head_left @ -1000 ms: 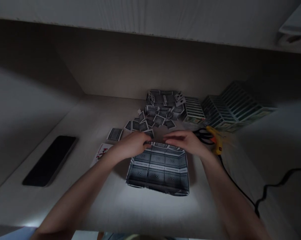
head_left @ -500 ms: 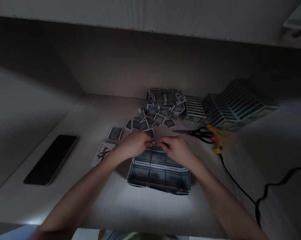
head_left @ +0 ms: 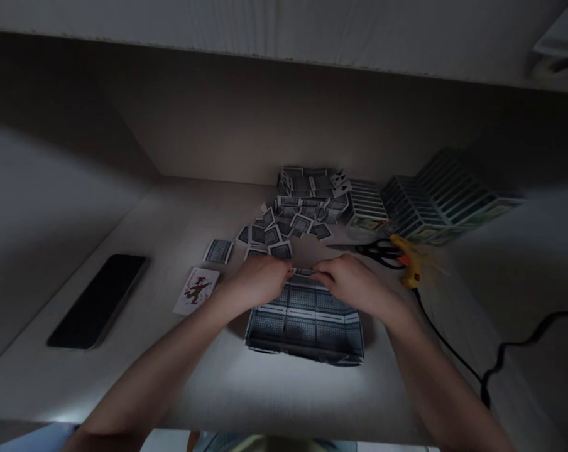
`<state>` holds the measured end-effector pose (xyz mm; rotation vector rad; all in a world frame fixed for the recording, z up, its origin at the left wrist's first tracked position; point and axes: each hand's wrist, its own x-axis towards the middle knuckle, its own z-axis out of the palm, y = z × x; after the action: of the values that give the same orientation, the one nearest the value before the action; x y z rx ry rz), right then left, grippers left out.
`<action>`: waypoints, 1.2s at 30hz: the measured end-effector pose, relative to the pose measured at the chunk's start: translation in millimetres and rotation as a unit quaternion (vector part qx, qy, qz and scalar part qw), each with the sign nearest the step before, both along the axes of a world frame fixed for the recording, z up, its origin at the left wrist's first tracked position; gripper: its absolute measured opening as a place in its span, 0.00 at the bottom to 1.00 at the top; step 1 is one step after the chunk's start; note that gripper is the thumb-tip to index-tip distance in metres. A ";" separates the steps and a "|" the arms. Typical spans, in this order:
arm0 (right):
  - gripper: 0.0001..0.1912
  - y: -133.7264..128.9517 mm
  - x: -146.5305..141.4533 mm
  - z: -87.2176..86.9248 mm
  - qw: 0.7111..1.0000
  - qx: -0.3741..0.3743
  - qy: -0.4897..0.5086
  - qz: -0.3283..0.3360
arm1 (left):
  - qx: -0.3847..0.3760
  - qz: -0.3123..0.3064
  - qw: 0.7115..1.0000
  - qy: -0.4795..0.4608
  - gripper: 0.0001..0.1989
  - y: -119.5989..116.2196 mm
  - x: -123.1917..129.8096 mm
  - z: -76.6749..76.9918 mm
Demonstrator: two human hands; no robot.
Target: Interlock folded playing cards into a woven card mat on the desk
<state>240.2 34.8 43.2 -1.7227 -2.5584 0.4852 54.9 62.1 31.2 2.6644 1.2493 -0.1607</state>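
A shallow open box made of playing cards (head_left: pixel 303 328), patterned dark backs showing, sits on the desk in front of me. My left hand (head_left: pixel 266 280) is closed at the left part of its far rim, with the fingertips pinching the edge. My right hand (head_left: pixel 347 281) pinches the same far rim further right, thumb and fingers together. A short stretch of rim shows between the two hands. Some of the far wall is hidden behind my fingers. Beyond them lie loose cut card pieces (head_left: pixel 271 235).
A joker card (head_left: pixel 196 290), a card stack (head_left: pixel 218 251) and a phone (head_left: pixel 98 301) lie left. At the back stand a card-built structure (head_left: pixel 307 188) and stacked boxes (head_left: pixel 458 194). Black-handled scissors (head_left: pixel 382 253) and a corded yellow glue gun (head_left: pixel 410 267) rest right.
My hands have moved apart along the far rim, the right one shifting to the right. In the picture the box sits slightly further right.
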 end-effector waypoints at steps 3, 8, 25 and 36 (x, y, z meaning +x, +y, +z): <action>0.14 -2.5 -1.8 1.5 0.998 0.011 -0.054 0.000 | -0.001 -0.001 1.000 0.004 0.16 0.1 -0.1 -0.4; 0.15 -4.2 -8.6 2.8 0.995 0.021 -0.092 0.006 | -0.003 -0.025 1.000 -0.009 0.13 2.4 -3.1 -3.7; 0.12 -6.2 -14.9 3.3 0.991 0.027 -0.127 0.010 | 0.025 -0.014 1.000 0.010 0.14 -4.1 7.1 0.0; 0.11 -5.5 -17.6 2.6 0.993 0.025 -0.111 0.015 | 0.027 0.009 0.999 0.014 0.15 -9.3 3.0 0.4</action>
<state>222.6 29.3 45.8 -1.8193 -2.7208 0.2374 57.8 52.8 31.5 2.7054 1.3036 -0.1652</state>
